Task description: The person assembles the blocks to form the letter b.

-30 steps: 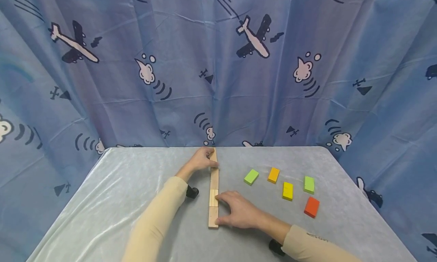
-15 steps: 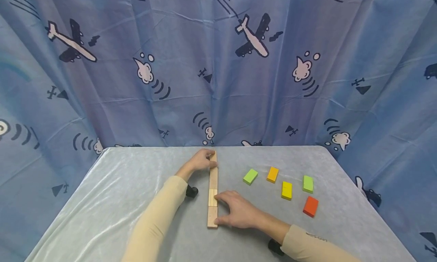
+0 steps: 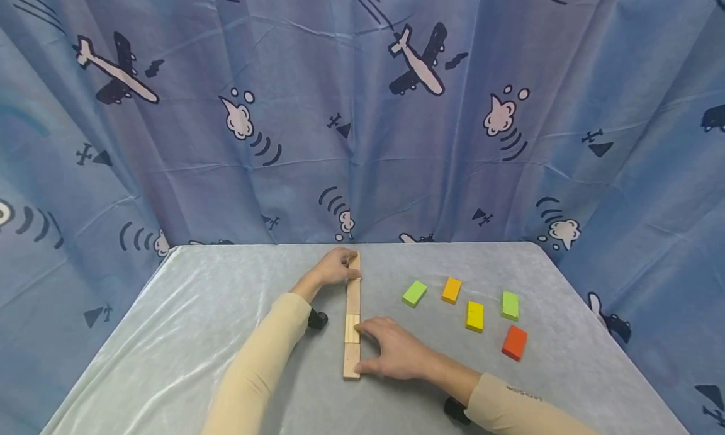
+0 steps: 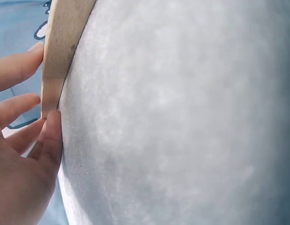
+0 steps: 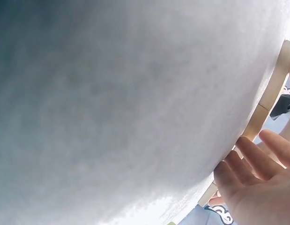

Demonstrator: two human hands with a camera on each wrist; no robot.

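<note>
Your left hand [image 3: 333,269] pinches the far wooden block [image 3: 355,262]; your right hand [image 3: 401,352], spread wide, touches the right side of the central wooden-block row [image 3: 353,296]. Risk: uneven sideways pressure could break its alignment.

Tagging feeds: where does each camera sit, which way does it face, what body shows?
Head: on the head, facing forward and down over the table to the curtain; left hand, right hand and both sleeves show.
Left wrist: on that wrist, facing the far end of the row of wooden blocks; part of the left hand shows.
Right wrist: on that wrist, facing table and row; right hand shows, skin beyond is probably the left's.
Head and left wrist share the left hand at the row's end.
</note>
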